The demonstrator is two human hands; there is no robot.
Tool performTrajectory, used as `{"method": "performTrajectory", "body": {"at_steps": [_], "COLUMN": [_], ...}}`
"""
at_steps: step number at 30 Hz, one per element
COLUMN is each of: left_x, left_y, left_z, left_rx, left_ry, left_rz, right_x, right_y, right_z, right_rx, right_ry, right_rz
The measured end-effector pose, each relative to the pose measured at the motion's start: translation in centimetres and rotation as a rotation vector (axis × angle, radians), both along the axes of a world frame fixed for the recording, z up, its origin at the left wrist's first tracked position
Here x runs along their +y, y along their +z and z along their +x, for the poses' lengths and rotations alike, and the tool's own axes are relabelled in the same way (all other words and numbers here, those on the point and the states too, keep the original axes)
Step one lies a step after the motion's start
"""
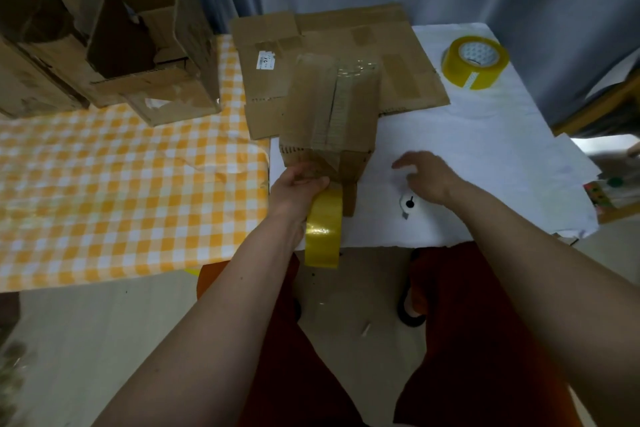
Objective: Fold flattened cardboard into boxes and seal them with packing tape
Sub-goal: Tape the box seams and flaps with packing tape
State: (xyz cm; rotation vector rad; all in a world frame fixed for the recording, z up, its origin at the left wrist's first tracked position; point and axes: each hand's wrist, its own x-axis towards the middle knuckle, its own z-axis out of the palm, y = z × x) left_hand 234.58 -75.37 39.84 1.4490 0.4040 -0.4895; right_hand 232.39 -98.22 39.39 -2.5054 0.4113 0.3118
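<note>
The left hand (300, 180) grips the box (329, 121) and tape roll (323, 229). The right hand (424, 177) (open, empty) hovers just above the cutter (409, 205).

The small box (330, 121) stands on the counter (485, 156), near its front edge. Behind the small box, flat cardboard (346, 55) lies on the counter, and the box rests partly on it. To the right of the flat cardboard, far back, sits a tape roll (475, 62). Well to the left of the small box, open boxes (114, 45) stand at the back. The left hand (299, 184) holds the front end of the small box. A strip of tape (323, 227) hangs down from that end, in front of the counter edge. The right hand (427, 177) is just right of the small box, above the counter. A little cutter (408, 204) lies under it.
</note>
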Motion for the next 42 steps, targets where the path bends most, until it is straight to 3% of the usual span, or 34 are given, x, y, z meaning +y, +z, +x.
{"method": "performTrajectory", "body": {"at_steps": [2, 8, 12, 15, 18, 21, 25, 29, 36, 42], "left_x": [0.0, 0.0, 0.3, 0.4, 0.7, 1.4, 2.4, 2.0, 1.0, -0.4], "left_y": [-0.2, -0.2, -0.3, -0.3, -0.2, 0.6, 0.9, 0.3, -1.0, -1.7], "left_z": [0.1, 0.3, 0.3, 0.4, 0.7, 1.0, 1.7, 2.2, 2.9, 2.4], "left_rx": [-0.004, -0.01, -0.013, -0.02, -0.034, -0.006, 0.031, -0.02, -0.413, -0.332], "left_ry": [-0.001, -0.024, -0.045, -0.064, -0.116, -0.201, -0.282, -0.271, -0.263, -0.23], "left_rz": [0.002, 0.035, 0.041, 0.026, 0.003, -0.03, -0.06, 0.075, 0.514, 0.191], "right_x": [-0.6, -1.2, 0.1, 3.8, 7.6, 9.5, 9.7, 9.5, 8.4, 5.9], "right_y": [-1.7, -2.5, 0.5, 4.1, 5.4, 4.6, 3.9, 3.3, 3.3, 3.6], "right_z": [-1.3, -2.6, -3.2, -3.7, -3.3, -2.0, -0.5, 0.2, 0.4, 1.1], "right_rx": [0.217, 0.156, -0.021, -0.331, -0.538, -0.552, -0.546, -0.539, -0.486, -0.458], "right_ry": [0.192, 0.187, 0.094, 0.075, 0.187, 0.289, 0.22, 0.194, 0.121, 0.132], "right_rz": [-0.118, -0.184, 0.049, 0.278, 0.225, 0.123, 0.076, 0.075, 0.173, 0.256]}}
